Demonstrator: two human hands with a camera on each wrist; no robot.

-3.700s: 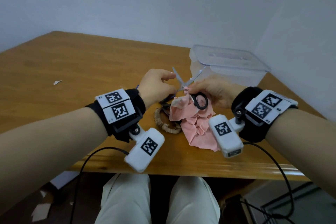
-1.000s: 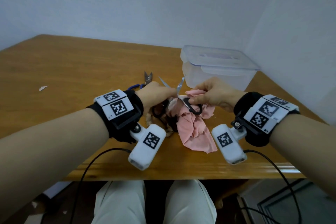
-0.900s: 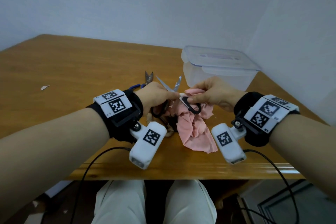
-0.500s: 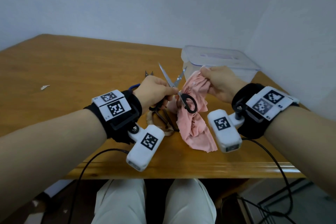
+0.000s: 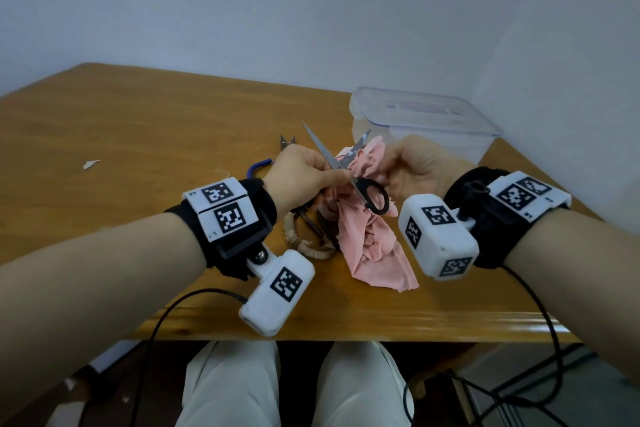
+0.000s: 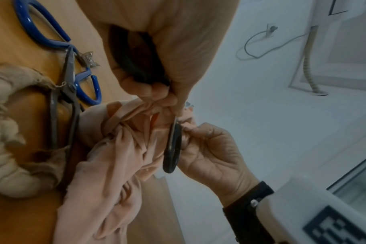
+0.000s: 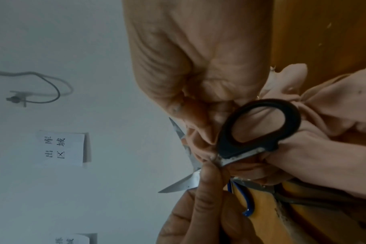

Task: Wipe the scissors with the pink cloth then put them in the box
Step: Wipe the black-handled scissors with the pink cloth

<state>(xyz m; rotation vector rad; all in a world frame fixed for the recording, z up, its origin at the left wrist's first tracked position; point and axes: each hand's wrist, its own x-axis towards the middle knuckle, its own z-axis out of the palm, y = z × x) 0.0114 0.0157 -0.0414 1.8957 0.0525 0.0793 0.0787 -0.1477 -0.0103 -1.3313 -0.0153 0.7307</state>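
Between my left hand (image 5: 304,173) and right hand (image 5: 415,166) are the scissors (image 5: 346,166) over the cloth (image 5: 370,246), the box (image 5: 433,128) behind on the table (image 5: 138,135).

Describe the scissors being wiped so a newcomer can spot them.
On the wooden table, in front of the clear box, both hands meet at the pink cloth. The black-handled scissors are held there, blades open; the other pairs lie flat.
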